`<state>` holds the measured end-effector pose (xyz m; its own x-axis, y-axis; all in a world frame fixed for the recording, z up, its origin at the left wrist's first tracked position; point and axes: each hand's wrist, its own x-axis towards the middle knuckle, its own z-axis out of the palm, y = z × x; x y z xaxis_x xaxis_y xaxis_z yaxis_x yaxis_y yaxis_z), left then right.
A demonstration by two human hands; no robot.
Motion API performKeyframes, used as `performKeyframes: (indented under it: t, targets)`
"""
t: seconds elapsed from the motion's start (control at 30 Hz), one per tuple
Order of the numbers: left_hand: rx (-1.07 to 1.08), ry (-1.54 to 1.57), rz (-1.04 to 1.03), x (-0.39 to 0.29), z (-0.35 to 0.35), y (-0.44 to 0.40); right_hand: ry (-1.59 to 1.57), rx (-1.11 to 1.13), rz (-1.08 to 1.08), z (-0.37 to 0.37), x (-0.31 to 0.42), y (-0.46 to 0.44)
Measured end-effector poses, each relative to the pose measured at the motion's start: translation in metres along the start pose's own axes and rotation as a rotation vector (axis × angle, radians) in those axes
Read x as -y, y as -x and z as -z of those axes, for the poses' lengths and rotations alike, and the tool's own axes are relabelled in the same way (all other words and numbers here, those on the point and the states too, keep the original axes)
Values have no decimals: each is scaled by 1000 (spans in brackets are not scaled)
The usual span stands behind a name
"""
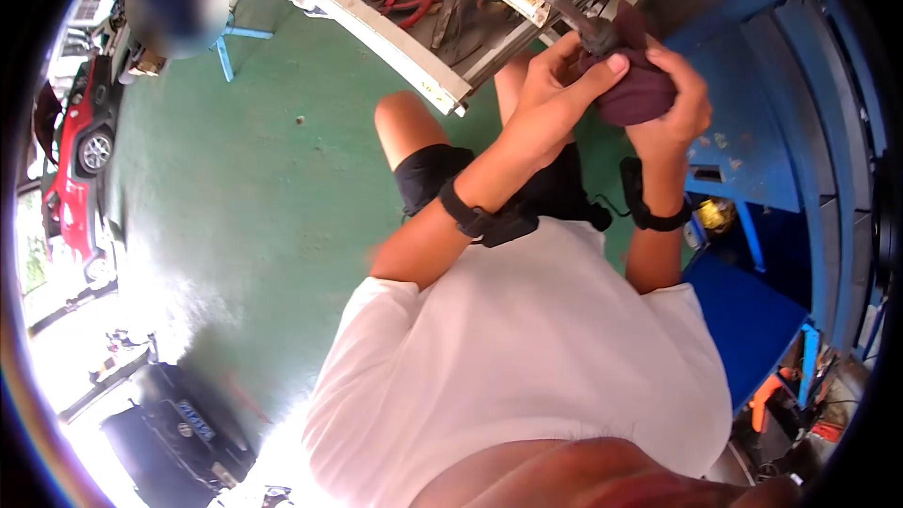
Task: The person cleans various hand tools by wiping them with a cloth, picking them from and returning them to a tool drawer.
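A dark, grimy metal tool (594, 35) with a thin shaft points up and to the left; its exact kind is hard to make out. My left hand (553, 99) is closed, its fingers at the tool and its thumb pressed against a maroon cloth (638, 92). Bunched around the tool's lower end, the cloth sits in my right hand (685, 99), whose fingers wrap its right side. The covered part of the tool is hidden. Both hands are above an open drawer's right end.
Pliers with red handles (406, 2) and other tools lie in the worn white drawer (376, 40) in front of me. A blue cabinet (752, 122) stands to the right. A seated person is at the upper left, and a red car (80, 165) is at the far left.
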<state>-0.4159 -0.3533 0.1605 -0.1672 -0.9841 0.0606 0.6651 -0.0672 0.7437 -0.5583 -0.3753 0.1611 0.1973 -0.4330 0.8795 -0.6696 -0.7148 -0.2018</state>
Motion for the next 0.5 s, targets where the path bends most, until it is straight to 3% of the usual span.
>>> performKeyframes:
  t: [0.07, 0.2, 0.27, 0.33, 0.4, 0.5]
  targets:
    - [13, 26, 115, 1, 7, 3, -252, -116, -163, -5, -4, 7]
    - [19, 63, 100, 0, 3, 6, -335, -146, -291, -5, -3, 4]
    - [50, -98, -60, 9, 9, 6, -335, -156, -294, -5, -5, 3]
    - [49, -109, -61, 10, 18, 2, -431, -129, -313, -4, -7, 4]
    - [152, -387, -147, 7, 22, 0, -487, -137, -345, -3, -8, 4]
    - [24, -435, -93, 12, 13, 3, -647, -203, -411, -6, -12, 8]
